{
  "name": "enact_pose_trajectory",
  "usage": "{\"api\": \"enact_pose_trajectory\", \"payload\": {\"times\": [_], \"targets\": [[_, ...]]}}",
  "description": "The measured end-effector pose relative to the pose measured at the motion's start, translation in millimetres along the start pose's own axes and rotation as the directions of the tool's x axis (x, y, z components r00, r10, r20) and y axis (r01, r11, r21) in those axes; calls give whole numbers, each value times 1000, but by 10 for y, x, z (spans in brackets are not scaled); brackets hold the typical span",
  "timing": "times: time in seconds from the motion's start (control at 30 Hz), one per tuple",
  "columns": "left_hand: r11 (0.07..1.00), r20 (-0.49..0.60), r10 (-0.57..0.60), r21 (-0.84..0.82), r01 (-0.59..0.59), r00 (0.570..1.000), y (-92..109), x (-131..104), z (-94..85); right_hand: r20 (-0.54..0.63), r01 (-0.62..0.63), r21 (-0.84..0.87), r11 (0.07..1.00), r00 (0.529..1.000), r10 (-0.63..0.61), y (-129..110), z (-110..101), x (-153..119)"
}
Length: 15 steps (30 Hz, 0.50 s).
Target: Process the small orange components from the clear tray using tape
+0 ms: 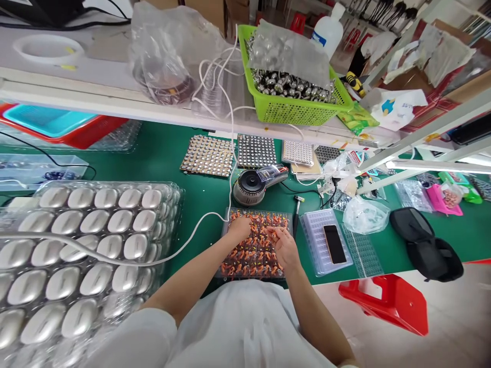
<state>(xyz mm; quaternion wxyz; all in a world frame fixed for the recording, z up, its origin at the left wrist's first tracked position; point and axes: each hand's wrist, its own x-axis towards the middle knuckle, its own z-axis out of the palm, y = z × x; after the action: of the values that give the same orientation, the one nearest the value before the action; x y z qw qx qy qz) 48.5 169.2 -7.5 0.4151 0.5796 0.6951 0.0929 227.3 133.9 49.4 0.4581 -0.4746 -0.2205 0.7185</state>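
Note:
A tray of small orange parts point(253, 256), laid out in rows with tiny yellow bits on them, sits on the bench right in front of me. My left hand point(240, 229) is closed over its upper left part, fingers curled down among the pieces; what they grip is hidden. Over the tray's right side, my right hand point(284, 246) has thumb and fingertips pinched together, turned toward the left hand. Any piece in that pinch is too small to tell from the orange parts behind it.
Stacked clear trays of silver oval cases point(95, 253) fill the left. Beyond my tray lies a grey round device point(249, 187); a small hammer point(297, 212) and a phone point(335, 244) are to the right. A white cable point(192, 244) crosses leftward. Overhead, a shelf holds a green basket point(295, 113).

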Motion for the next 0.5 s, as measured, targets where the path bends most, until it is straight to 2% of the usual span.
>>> {"api": "enact_pose_trajectory", "payload": {"times": [0.17, 0.33, 0.37, 0.43, 0.5], "targets": [[988, -73, 89, -119, -98, 993, 22, -202, -97, -4, -71, 15, 997, 997, 71, 43, 84, 5], [932, -163, 186, -284, -227, 969, 215, -708, -272, 98, -214, 106, 971, 974, 204, 17, 272, -113], [907, -175, 208, -334, -257, 962, 267, -816, -311, 133, -244, 128, 961, 965, 228, 2, 323, -151], [774, -166, 220, -571, -275, 961, 352, -996, -389, 196, -280, 155, 948, 949, 248, -30, 431, -228], [718, -173, 185, -648, -253, 967, 385, -1119, -463, 242, -291, 173, 941, 939, 246, -59, 538, -303]]}}
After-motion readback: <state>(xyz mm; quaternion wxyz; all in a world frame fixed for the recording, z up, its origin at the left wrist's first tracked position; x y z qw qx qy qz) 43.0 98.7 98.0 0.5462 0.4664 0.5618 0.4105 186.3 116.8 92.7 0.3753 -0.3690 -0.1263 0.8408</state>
